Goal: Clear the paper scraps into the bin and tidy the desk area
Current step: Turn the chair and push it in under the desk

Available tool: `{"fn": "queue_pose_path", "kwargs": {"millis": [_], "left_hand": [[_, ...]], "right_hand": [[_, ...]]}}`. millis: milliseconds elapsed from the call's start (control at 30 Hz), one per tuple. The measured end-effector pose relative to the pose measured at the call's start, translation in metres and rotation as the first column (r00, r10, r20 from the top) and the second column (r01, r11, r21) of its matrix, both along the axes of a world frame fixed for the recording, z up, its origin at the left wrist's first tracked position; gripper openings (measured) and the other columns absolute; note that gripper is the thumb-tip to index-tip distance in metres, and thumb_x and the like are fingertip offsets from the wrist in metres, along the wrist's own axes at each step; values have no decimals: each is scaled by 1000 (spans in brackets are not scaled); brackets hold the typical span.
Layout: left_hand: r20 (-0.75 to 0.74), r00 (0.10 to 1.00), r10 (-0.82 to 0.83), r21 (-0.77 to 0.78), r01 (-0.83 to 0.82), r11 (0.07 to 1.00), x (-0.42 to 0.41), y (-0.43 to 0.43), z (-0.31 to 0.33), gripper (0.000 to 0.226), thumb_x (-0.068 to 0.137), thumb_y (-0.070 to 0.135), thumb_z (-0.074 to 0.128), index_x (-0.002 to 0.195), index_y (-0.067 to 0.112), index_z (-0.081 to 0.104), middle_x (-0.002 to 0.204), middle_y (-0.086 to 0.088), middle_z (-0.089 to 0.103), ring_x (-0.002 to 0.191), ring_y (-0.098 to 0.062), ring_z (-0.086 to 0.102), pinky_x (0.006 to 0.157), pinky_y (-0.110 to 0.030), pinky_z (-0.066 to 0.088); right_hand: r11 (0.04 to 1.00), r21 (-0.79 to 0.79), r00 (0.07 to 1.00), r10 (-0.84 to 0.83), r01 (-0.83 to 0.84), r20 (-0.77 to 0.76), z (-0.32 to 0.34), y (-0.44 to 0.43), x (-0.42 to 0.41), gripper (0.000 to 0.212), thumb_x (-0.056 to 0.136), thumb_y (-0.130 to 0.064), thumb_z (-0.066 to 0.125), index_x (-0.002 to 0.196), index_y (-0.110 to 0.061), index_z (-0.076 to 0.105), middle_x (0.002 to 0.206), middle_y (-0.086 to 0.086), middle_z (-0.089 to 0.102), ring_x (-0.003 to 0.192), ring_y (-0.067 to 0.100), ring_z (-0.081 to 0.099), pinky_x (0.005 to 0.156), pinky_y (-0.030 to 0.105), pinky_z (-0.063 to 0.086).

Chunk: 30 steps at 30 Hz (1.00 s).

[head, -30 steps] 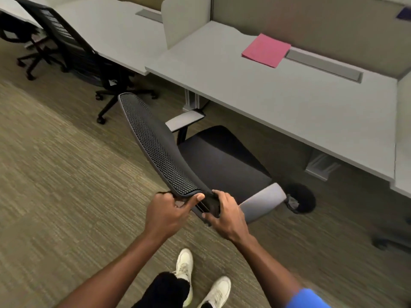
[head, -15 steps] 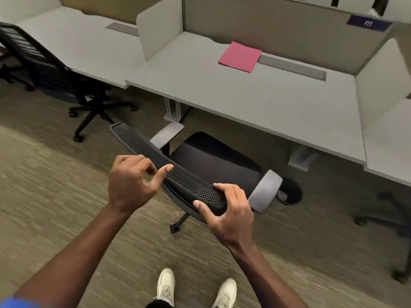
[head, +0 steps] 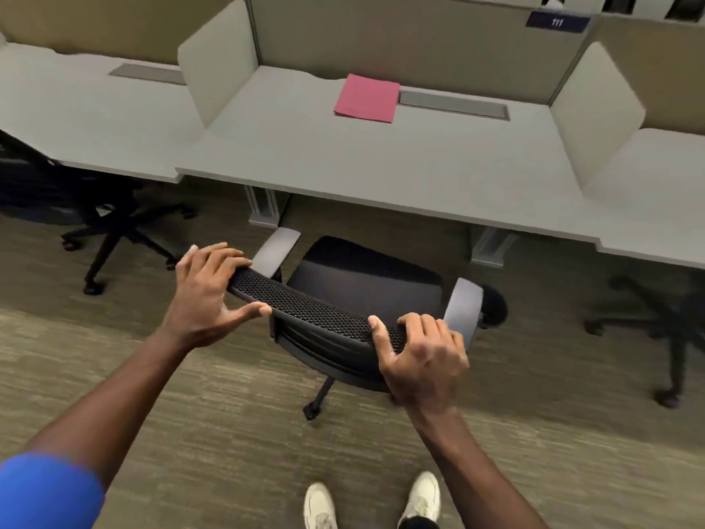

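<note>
There, from above, both hands were on the top edge of the black mesh chair back: the left hand lay at its left end with fingers spread over the rim and thumb beneath, a loose grip, while the right hand curled its grip closed around the right end. The chair's seat stood just in front of the grey table, where a pink folder lay near the back beside a grey slot; no paper scraps showed.
</note>
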<state>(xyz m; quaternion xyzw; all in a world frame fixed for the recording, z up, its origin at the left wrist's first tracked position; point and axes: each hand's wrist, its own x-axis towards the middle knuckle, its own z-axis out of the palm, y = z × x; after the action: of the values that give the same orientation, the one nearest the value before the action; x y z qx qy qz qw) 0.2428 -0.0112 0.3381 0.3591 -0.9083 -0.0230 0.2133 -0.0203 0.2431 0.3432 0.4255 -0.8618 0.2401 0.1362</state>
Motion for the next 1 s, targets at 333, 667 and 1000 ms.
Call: {"fn": "queue_pose_path", "kwargs": {"millis": [333,667,1000], "left_hand": [[-132,991,-5,-158,-16,987,-47,-21,-16,94,70,97,60,109,13,72,113,-5,71,114,-32,62,114,-51,39],[-92,994,51,-153,-65,986,-114,-44,-23,91,73,99,55,112,17,64,116,-6,68,114,-30,59,99,-47,42],[-33,995,93,-127,-96,987,-200,-106,-13,89,78,99,46,115,20,64,116,-4,67,113,-27,57,97,-45,42]], "right_hand": [[985,-170,994,-21,1,-111,1,-25,-61,46,96,-60,59,72,-22,68,67,-4,68,64,23,65,63,36,43],[990,-133,988,21,-42,-155,0,-68,-146,49,95,-64,57,73,-22,70,68,-3,70,64,20,64,61,28,36],[983,-168,994,55,-69,-91,-7,-141,-239,49,94,-68,58,77,-23,70,72,-4,72,69,20,67,64,33,49]]}}
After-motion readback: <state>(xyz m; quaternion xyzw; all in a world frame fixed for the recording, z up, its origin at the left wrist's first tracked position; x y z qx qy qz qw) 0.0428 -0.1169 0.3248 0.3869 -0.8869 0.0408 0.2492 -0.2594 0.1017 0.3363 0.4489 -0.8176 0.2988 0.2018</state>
